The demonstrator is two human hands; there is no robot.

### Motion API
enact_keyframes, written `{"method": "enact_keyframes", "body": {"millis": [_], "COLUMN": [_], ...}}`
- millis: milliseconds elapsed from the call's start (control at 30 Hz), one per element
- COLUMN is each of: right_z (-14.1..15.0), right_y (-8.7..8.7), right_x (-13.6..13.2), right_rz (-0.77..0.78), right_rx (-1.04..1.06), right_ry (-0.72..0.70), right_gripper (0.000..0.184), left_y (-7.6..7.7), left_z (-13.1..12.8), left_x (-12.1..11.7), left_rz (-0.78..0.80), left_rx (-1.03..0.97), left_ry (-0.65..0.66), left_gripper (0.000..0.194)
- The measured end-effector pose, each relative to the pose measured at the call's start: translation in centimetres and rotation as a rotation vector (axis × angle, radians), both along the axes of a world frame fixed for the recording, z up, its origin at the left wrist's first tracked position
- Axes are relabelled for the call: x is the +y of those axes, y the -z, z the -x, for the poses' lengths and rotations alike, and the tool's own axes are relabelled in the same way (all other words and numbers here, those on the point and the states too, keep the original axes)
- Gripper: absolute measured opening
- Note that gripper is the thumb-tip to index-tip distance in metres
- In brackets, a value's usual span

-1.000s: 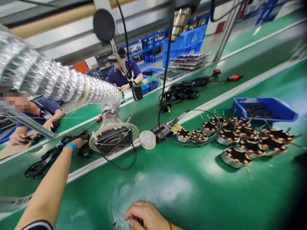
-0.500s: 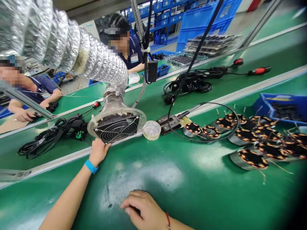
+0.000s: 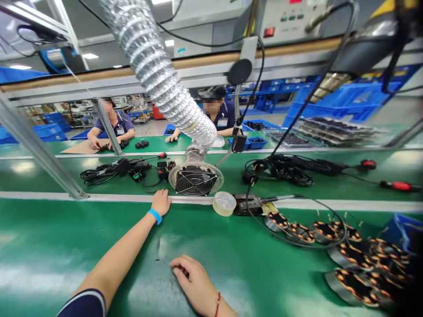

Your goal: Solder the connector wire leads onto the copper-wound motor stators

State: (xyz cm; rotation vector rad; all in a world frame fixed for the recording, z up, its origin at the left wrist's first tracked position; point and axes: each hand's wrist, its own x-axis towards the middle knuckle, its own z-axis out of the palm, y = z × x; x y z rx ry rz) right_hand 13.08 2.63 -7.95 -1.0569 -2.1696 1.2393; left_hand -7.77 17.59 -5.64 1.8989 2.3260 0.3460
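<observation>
My left hand [image 3: 161,201], with a blue band at its wrist, reaches to the metal rail [image 3: 191,200] just left of a black square fan [image 3: 195,181] under a clear round hood. Its fingers lie over the rail's edge, and I see nothing held in them. Nearer to me, my right hand [image 3: 193,279] rests on the green worktop [image 3: 257,281], fingers loosely bent, with a gap between thumb and forefinger. Only shadow shows in that gap. Black cable bundles [image 3: 105,171] with plugs lie beyond the rail, past my left hand.
A foil duct [image 3: 165,79] comes down to the hood. Right of the fan are a round tape roll [image 3: 224,204], a soldering iron stand [image 3: 247,205] and several copper-wound stators [image 3: 353,284]. A blue bin [image 3: 405,231] stands far right. Two people [image 3: 114,123] work across the bench.
My left hand has come back from the cables beyond the rail to the rail's near edge. My right hand has stayed on the worktop. The view has turned left and levelled.
</observation>
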Motion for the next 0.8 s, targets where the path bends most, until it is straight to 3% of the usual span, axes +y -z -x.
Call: {"method": "enact_keyframes", "body": {"millis": [200,267,333,400,500,533,600,700,800], "right_z": [0.0,0.1,0.1,0.4,2.4,3.5,6.2,9.8,11.3], "right_y": [-0.1,0.0,0.2,0.6,2.1,2.7,4.2,5.4,5.0], "right_x": [0.0,0.1,0.1,-0.3,-1.4,-1.8,-2.5,-3.1,-2.9], "right_rz": [0.035,0.04,0.023,0.001,-0.029,-0.046,-0.174,-0.272,-0.186], "right_rx": [0.074,0.113,0.123,0.116,0.036,-0.04,-0.186,-0.23,-0.272], "right_ry": [0.029,0.078,0.123,0.158,0.033,-0.083,-0.042,0.119,0.079], "right_gripper": [0.023,0.022,0.021,0.02,0.023,0.019,0.015,0.024,0.025], "left_y": [1.8,2.5,3.1,3.4,3.1,2.8,2.3,1.6,1.2], "left_z": [-3.0,-3.7,-3.9,-3.8,-3.6,-3.6,-3.5,-3.1,-2.3], "left_x": [-13.3,-15.8,-16.5,-15.7,-13.8,-13.4,-13.1,-13.2,-13.1], "left_rz": [0.069,0.085,0.076,0.043,-0.029,-0.034,0.0,0.065,-0.05], "left_rx": [-0.173,-0.322,-0.512,-0.79,-1.365,-1.56,-1.866,-2.051,-2.059], "left_ry": [0.438,0.566,0.597,0.479,0.114,-0.009,-0.216,-0.417,-0.489], "left_gripper": [0.055,0.056,0.056,0.044,0.02,0.016,0.012,0.007,0.008]}}
